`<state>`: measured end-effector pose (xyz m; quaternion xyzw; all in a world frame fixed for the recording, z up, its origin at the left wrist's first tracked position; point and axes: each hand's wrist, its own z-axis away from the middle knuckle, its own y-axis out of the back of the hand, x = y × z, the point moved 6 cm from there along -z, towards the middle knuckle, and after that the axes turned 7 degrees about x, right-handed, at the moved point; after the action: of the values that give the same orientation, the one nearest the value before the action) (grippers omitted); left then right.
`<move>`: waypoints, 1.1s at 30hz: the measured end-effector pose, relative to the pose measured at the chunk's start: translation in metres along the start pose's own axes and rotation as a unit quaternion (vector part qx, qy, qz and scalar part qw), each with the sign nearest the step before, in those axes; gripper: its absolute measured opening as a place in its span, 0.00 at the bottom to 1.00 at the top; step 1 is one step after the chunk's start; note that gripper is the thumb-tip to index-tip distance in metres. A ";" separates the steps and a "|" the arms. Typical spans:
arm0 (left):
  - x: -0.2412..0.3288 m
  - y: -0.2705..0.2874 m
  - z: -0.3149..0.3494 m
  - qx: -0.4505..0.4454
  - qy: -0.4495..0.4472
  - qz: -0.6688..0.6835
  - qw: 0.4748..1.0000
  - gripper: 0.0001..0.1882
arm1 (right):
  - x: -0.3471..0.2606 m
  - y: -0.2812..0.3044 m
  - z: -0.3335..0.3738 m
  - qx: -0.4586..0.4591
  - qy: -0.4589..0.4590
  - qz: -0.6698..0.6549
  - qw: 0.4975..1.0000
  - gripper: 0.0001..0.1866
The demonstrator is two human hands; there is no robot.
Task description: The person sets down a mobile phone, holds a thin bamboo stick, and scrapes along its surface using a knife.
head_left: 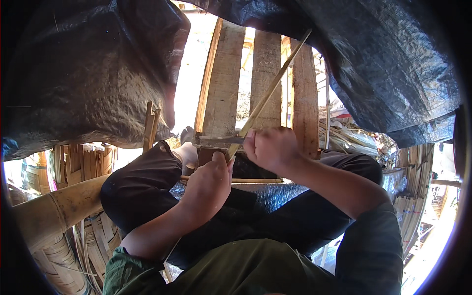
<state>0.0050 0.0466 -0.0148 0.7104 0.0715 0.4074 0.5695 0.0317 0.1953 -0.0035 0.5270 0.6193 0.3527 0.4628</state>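
Observation:
A long, pale bamboo strip (269, 93) slants up and to the right from between my hands, its far tip near the dark sheet. My left hand (209, 184) is closed around its near end, thumb on top. Just to the right, my right hand (275, 147) is closed in a fist on a knife (216, 139). The handle is hidden inside the fist. Its blade points left and lies across the strip, just beyond my left thumb.
Wooden planks (223, 83) with gaps stand ahead of me. Black plastic sheeting (93, 73) hangs on both sides. A thick bamboo pole (54, 211) lies at left, above woven bamboo (59, 260). Thin strips (351, 135) are heaped at right. My bare foot (188, 152) rests near the planks.

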 end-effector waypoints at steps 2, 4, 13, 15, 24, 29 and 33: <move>0.003 0.007 -0.001 0.016 -0.010 -0.019 1.000 0.13 | 0.018 0.001 -0.013 0.015 -0.015 0.018 1.000 0.24; 0.005 0.009 -0.003 0.025 -0.017 -0.023 0.999 0.13 | 0.047 0.007 -0.024 0.066 -0.096 0.037 0.992 0.23; 0.006 0.010 -0.001 0.009 -0.005 -0.011 1.000 0.12 | 0.066 0.002 -0.019 0.092 -0.103 0.036 0.990 0.22; 0.002 0.007 0.001 -0.008 0.025 0.007 1.000 0.10 | 0.037 -0.002 -0.014 0.028 -0.096 0.031 0.995 0.22; 0.006 0.012 0.000 0.007 -0.019 0.011 1.000 0.14 | 0.045 0.001 -0.020 0.015 -0.161 0.026 0.987 0.22; -0.001 0.010 0.000 0.001 0.002 0.062 0.998 0.14 | 0.070 -0.002 -0.023 0.089 -0.122 0.059 0.987 0.23; 0.000 0.008 0.002 -0.020 0.029 0.097 0.995 0.10 | 0.060 -0.003 -0.011 0.080 -0.122 0.061 0.987 0.22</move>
<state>0.0036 0.0423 -0.0083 0.6901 0.0104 0.4823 0.5395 0.0195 0.2539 -0.0150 0.6388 0.5507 0.2623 0.4688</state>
